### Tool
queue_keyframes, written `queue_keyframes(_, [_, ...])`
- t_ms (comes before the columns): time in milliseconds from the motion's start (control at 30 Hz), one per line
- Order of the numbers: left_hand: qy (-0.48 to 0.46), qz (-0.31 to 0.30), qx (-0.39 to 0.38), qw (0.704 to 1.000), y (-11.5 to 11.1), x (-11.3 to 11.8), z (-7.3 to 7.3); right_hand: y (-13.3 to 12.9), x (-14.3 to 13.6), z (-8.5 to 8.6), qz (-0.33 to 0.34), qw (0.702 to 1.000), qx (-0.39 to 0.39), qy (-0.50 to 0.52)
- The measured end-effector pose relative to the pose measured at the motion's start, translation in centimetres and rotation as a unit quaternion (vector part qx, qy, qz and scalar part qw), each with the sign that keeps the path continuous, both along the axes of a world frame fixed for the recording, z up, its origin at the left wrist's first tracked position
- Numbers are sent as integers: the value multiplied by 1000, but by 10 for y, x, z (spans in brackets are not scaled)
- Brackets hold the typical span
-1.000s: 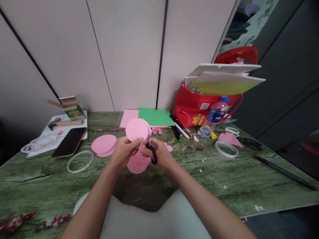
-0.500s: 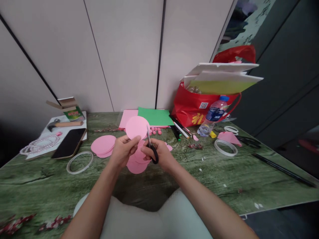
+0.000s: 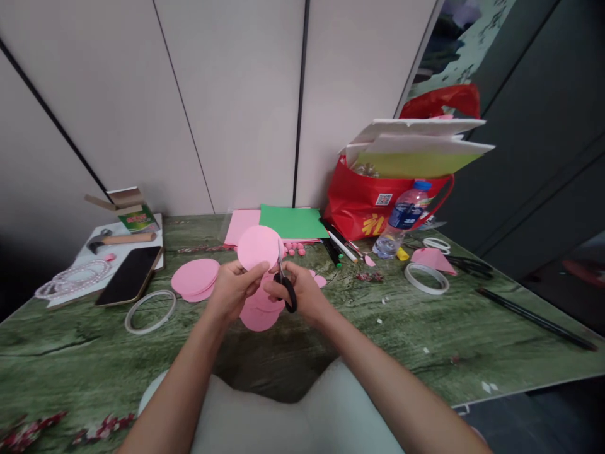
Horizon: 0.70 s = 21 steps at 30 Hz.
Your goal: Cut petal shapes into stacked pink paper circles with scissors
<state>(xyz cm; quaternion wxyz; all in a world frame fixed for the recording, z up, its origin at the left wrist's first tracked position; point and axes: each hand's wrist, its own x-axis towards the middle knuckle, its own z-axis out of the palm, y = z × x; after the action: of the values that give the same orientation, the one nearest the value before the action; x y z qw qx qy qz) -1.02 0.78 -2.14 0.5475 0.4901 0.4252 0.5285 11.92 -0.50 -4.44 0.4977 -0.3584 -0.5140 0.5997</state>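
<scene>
Pinched between thumb and fingers of my left hand (image 3: 239, 282) is a pink paper circle (image 3: 258, 246), raised above the table. My right hand (image 3: 302, 290) grips a pair of scissors (image 3: 287, 291) by its black handles, the blades pointing up at the circle's right edge. Whether the blades bite into the paper I cannot make out. Below both hands lie more pink paper circles (image 3: 259, 317), partly hidden by my fingers. A stack of pink circles (image 3: 195, 278) rests to the left of my left hand.
Green paper (image 3: 293, 222) lies behind my hands. On the right stand a red bag (image 3: 352, 198) and a water bottle (image 3: 399, 221), with a tape roll (image 3: 426, 279) in front. Leftward are another tape roll (image 3: 150, 312), a phone (image 3: 130, 275) and a hammer (image 3: 120, 238).
The pink circle has tilted back slightly and sits a touch lower in view. Both hands keep their holds, and the scissors have shifted only a little. The whole view has moved slightly.
</scene>
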Motion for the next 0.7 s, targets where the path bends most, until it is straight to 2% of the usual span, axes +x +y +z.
queue_keyframes(367, [2,-6,-12,1000,-1,0,1,0,0,5,-27,1000,-8,10])
queue_keyframes(700, [-5,-7,17,1000,0,-2,1,-1,2,3,-26,1000,-14,5])
